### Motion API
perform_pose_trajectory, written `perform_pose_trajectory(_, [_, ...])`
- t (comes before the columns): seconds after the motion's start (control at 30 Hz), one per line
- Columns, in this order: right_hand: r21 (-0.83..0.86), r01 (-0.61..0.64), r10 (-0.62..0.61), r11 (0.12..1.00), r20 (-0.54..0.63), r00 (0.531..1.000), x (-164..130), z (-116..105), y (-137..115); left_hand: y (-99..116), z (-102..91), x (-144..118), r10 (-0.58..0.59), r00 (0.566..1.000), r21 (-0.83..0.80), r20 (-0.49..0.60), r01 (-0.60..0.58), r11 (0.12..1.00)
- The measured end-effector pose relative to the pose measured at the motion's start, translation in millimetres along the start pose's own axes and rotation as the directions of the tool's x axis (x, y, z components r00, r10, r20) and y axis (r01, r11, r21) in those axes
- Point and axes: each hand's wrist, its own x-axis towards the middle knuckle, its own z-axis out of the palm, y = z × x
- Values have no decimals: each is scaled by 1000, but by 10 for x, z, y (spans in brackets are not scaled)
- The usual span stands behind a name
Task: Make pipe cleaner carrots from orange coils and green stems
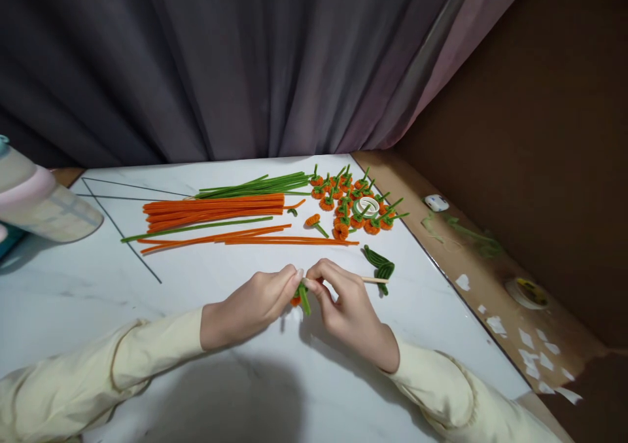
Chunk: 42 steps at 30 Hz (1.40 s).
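Note:
My left hand (255,302) and my right hand (346,305) meet near the middle of the white table (147,299). Together they pinch a thin wooden stick (375,279) that points right, with a green pipe cleaner (304,297) and a bit of orange wound at its left end between my fingertips. Just right of my right hand lie folded green pipe cleaner leaves (380,263). Farther back are straight orange pipe cleaners (216,211), straight green ones (260,184), and a pile of several small orange pumpkins with green stems (350,201).
A white tape roll (367,205) sits among the pumpkins. A pink-capped bottle (39,197) lies at the left edge. Thin dark wires (122,233) cross the table's left part. A brown ledge (495,299) at the right holds paper scraps and a small white object (436,202). A curtain hangs behind.

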Motion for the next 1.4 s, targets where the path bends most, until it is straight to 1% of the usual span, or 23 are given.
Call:
perform_pose_trajectory(0.07, [87,-101,96,991,60,994,27,-40,-11,16,0,11,-94,995,-83,-38,91,992])
perform_pose_trajectory(0.13, [162,-201,181,966,134,974,46,-70,-17,28,14,10,-171,983,-139,-69,160,977])
perform_pose_trajectory(0.23, [216,-284,244,934,194,950,53,-79,-6,37,32,4,-229,971,-166,-74,215,962])
perform_pose_trajectory(0.33, [241,-320,276,916,199,940,55,-77,19,45,-47,51,-212,977,-125,3,210,970])
perform_pose_trajectory(0.4, [232,-347,302,909,211,930,61,-87,29,52,-171,119,-149,985,-89,83,156,984])
perform_pose_trajectory(0.43, [219,-361,312,907,227,923,64,-94,30,55,-243,157,-147,983,-93,114,157,983])
perform_pose_trajectory(0.5, [178,-369,318,912,262,911,67,-105,24,60,-370,221,-151,968,-167,202,186,968])
perform_pose_trajectory(0.57, [130,-353,307,927,281,909,62,-106,12,59,-439,252,-152,930,-264,334,247,932])
perform_pose_trajectory(0.6, [109,-339,298,934,280,912,57,-103,6,57,-447,254,-154,911,-316,382,285,905])
perform_pose_trajectory(0.67, [84,-321,289,943,267,919,46,-96,-6,54,-427,241,-167,885,-406,435,358,841])
perform_pose_trajectory(0.77, [84,-307,282,948,227,932,34,-93,-19,64,-370,210,-203,883,-489,423,411,770])
perform_pose_trajectory(0.93, [30,-230,226,973,102,969,0,-84,-33,104,-318,174,-292,896,-529,336,436,729])
perform_pose_trajectory(1.0, [-23,-170,171,985,56,984,-28,-65,-42,109,-294,159,-318,898,-539,304,437,720])
perform_pose_trajectory(1.07, [-88,-84,86,993,19,996,-59,-39,-51,109,-266,143,-329,903,-552,275,429,715])
perform_pose_trajectory(1.13, [-161,9,-11,987,-9,1000,-83,-12,-56,110,-244,129,-343,906,-558,249,424,713])
perform_pose_trajectory(1.2, [-209,63,-68,976,-17,998,-89,2,-54,115,-235,124,-362,904,-554,228,426,715])
perform_pose_trajectory(1.27, [-196,54,-55,979,0,998,-76,-7,-47,122,-244,132,-372,900,-536,227,434,724])
perform_pose_trajectory(1.33, [-143,9,-5,990,34,999,-48,-40,-36,125,-273,154,-365,893,-528,265,451,720])
perform_pose_trajectory(1.4, [-104,-21,28,994,66,997,-19,-84,-23,124,-317,179,-368,877,-534,309,480,696])
